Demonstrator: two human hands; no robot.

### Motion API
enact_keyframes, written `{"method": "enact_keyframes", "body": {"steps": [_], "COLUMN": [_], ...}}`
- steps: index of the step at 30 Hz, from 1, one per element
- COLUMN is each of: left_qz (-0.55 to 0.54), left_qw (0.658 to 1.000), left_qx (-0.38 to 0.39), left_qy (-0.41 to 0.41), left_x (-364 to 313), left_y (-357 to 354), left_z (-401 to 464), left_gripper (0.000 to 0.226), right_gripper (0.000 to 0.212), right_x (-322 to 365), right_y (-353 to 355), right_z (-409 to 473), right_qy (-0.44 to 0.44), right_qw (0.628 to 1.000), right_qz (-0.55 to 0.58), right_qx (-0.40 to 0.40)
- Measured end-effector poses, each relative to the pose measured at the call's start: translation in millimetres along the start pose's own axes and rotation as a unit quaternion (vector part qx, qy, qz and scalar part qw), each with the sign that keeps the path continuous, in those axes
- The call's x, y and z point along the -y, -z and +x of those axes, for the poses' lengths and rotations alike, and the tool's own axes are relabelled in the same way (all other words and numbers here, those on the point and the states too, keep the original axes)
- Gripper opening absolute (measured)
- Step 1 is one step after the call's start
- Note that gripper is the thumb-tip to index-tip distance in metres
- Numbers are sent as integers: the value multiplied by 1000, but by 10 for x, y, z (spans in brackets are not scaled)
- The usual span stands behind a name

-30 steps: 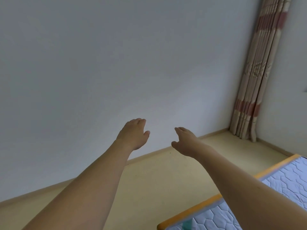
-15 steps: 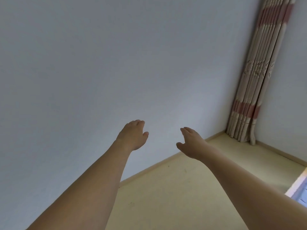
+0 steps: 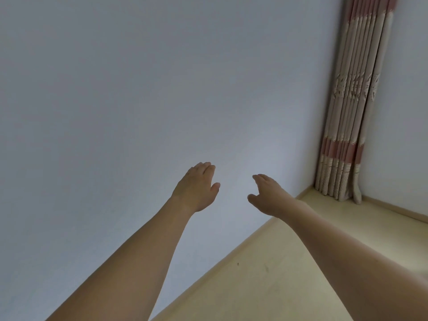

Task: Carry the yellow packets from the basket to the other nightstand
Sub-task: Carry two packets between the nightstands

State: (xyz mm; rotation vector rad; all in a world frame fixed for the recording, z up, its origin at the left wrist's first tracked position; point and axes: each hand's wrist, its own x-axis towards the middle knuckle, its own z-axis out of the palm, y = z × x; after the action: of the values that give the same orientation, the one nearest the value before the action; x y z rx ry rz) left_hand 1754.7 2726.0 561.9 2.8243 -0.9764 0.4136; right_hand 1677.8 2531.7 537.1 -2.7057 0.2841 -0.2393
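Both arms stretch forward toward a bare wall. My left hand (image 3: 196, 187) is held out with relaxed fingers and holds nothing. My right hand (image 3: 268, 195) is a little to its right, fingers extended, also holding nothing. No yellow packets, basket or nightstand appear in the head view.
A plain grey-white wall (image 3: 139, 89) fills most of the view. A striped beige and pink curtain (image 3: 354, 100) hangs in the right corner. Pale yellow floor (image 3: 266, 286) with a baseboard runs along the lower right.
The view has swung left: the bed corner at the lower right has slipped out of view and more wall shows. Both hands stay empty and stretched forward.
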Motion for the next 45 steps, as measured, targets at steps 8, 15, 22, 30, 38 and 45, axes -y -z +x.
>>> {"method": "enact_keyframes", "body": {"steps": [8,15,22,30,38,45], "left_qz": [-37,-80,-131,-159,-150,-142], "left_qw": [998,987,956,923,904,895], "left_qx": [22,42,30,42,18,45], "left_qy": [-46,-132,-259,-348,-401,-421], "left_x": [331,37,-1224,-3069,-4664,-5918], "left_y": [-708,-1343,-1729,-2386,-2601,-3267], "left_z": [1859,3828,5525,7026,8350,9395], "left_gripper": [59,60,58,62,64,66], "right_gripper": [57,66,60,68,65,68], "right_x": [-608,-1604,-2791,-4737,-6279,-7745], "right_y": [-5,480,985,1678,2567,2885], "right_z": [1496,2671,3288,3699,4064,4478], "right_qy": [-53,-179,-276,-350,-393,-431], "right_qw": [998,981,954,925,903,889], "right_qz": [-28,-40,-42,-50,-49,-40], "right_qx": [-18,-66,-112,-139,-168,-149]}}
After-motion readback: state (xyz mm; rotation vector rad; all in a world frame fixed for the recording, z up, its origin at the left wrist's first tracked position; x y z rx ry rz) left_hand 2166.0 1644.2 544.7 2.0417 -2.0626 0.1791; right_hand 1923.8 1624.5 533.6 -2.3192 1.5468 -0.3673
